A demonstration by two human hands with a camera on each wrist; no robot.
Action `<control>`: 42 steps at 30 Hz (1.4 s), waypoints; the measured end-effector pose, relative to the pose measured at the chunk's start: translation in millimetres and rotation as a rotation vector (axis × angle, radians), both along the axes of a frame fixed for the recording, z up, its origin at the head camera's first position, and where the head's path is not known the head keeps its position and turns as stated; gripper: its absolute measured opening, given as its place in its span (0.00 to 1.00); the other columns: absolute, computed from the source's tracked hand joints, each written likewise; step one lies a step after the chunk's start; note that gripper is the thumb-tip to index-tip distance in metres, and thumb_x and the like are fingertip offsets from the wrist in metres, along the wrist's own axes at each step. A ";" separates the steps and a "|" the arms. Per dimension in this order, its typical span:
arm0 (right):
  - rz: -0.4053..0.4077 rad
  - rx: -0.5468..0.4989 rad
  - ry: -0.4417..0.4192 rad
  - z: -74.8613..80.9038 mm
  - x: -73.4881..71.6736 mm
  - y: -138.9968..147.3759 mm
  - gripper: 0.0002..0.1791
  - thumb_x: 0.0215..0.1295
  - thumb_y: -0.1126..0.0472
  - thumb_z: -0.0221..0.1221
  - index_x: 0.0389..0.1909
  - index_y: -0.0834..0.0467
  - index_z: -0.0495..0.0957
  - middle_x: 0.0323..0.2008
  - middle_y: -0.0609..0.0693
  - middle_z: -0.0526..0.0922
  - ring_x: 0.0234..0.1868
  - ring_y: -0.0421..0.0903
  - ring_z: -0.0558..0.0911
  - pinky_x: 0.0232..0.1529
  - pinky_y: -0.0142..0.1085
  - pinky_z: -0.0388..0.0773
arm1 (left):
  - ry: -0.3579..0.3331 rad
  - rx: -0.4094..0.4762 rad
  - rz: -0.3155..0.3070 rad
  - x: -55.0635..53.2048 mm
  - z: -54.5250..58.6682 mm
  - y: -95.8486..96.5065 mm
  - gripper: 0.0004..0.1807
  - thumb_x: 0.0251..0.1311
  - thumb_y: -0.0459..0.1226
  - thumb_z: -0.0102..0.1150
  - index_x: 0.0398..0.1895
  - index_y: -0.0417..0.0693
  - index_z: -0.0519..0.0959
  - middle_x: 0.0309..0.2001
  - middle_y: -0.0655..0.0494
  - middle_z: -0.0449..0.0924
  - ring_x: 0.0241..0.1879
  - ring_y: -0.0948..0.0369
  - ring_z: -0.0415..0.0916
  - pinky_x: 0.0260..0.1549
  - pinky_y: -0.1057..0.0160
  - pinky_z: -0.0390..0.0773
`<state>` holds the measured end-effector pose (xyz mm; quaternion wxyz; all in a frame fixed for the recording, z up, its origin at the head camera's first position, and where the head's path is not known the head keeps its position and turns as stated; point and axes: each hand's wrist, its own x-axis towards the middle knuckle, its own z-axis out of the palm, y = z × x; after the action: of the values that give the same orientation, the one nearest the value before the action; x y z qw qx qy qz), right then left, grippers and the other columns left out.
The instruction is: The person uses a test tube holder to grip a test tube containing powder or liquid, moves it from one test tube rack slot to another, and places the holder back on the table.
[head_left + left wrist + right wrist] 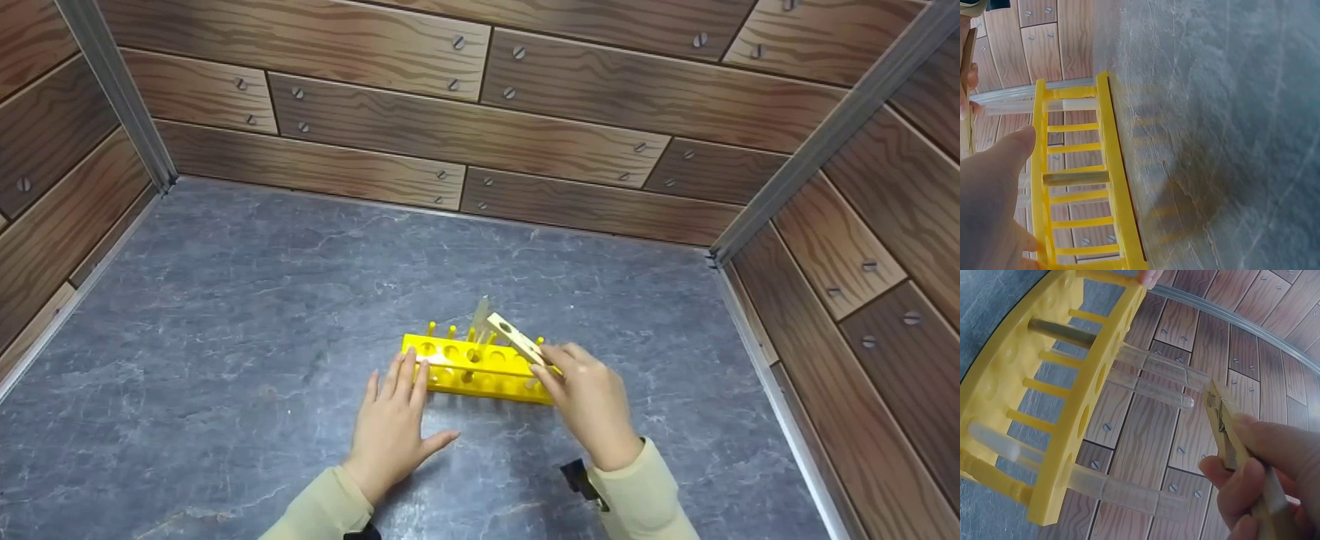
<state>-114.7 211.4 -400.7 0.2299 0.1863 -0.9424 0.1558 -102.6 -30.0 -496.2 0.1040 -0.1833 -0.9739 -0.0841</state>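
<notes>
A yellow test tube rack (491, 389) stands between the hands. My left hand (394, 435) lies with straight fingers on the rack's left end. My right hand (592, 401) grips a wooden test tube holder (517, 341). In the right wrist view, the tip of the holder (1221, 422) is at the mouth of a test tube with brownish liquid (1072, 333) in the rack's middle; whether it clamps the glass I cannot tell. At the rack's right end is a test tube with white contents (994, 439). Another clear tube (1151, 389) stands behind, rounded end up.
The rack stands on a grey marbled surface (225, 337). Wood-patterned panels (375, 127) rise at the back and both sides, joined by grey metal corner strips (127, 97). Several yellow pegs (431, 328) stick up along the rack's rear.
</notes>
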 end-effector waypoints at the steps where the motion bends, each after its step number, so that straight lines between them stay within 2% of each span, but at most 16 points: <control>1: 0.000 -0.001 -0.001 0.1 0.2 0.3 0.13 0.55 0.57 0.66 0.40 0.58 0.83 0.30 0.49 0.81 0.20 0.38 0.72 0.19 0.30 0.71 | 0.002 -0.003 0.001 0.0 -0.1 -0.1 0.55 0.50 0.70 0.47 0.70 0.38 0.56 0.71 0.38 0.47 0.69 0.46 0.47 0.61 0.40 0.55; 8: -0.017 0.002 -0.014 0.9 1.4 1.8 0.12 0.56 0.57 0.66 0.40 0.57 0.83 0.31 0.49 0.81 0.20 0.39 0.73 0.20 0.31 0.72 | 0.014 0.005 0.001 -0.5 -1.2 -0.3 0.54 0.50 0.70 0.47 0.69 0.38 0.58 0.70 0.37 0.48 0.69 0.45 0.48 0.61 0.40 0.55; 15: -0.018 -0.002 -0.022 0.7 2.3 3.9 0.12 0.55 0.58 0.66 0.40 0.58 0.83 0.30 0.49 0.81 0.19 0.38 0.70 0.18 0.30 0.70 | 0.023 0.018 -0.001 -0.4 -2.0 0.0 0.55 0.50 0.70 0.48 0.69 0.37 0.58 0.70 0.37 0.49 0.69 0.45 0.48 0.61 0.40 0.55; 24: -0.035 0.002 -0.037 1.2 4.1 6.1 0.11 0.55 0.58 0.66 0.39 0.57 0.83 0.29 0.49 0.81 0.18 0.37 0.68 0.18 0.29 0.69 | 0.037 0.003 0.003 -0.8 -2.3 0.6 0.55 0.50 0.71 0.48 0.69 0.37 0.57 0.70 0.38 0.49 0.68 0.45 0.49 0.60 0.40 0.56; 42: -0.059 -0.019 -0.052 1.2 7.0 14.8 0.15 0.56 0.58 0.65 0.44 0.60 0.83 0.31 0.50 0.81 0.22 0.38 0.76 0.22 0.31 0.75 | 0.008 -0.006 -0.002 0.3 0.7 0.4 0.54 0.51 0.71 0.46 0.69 0.38 0.57 0.70 0.37 0.48 0.69 0.45 0.47 0.60 0.40 0.56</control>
<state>-107.7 226.2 -399.5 0.2115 0.1523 -0.9516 0.1629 -102.3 -29.5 -495.5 0.1073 -0.1848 -0.9736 -0.0808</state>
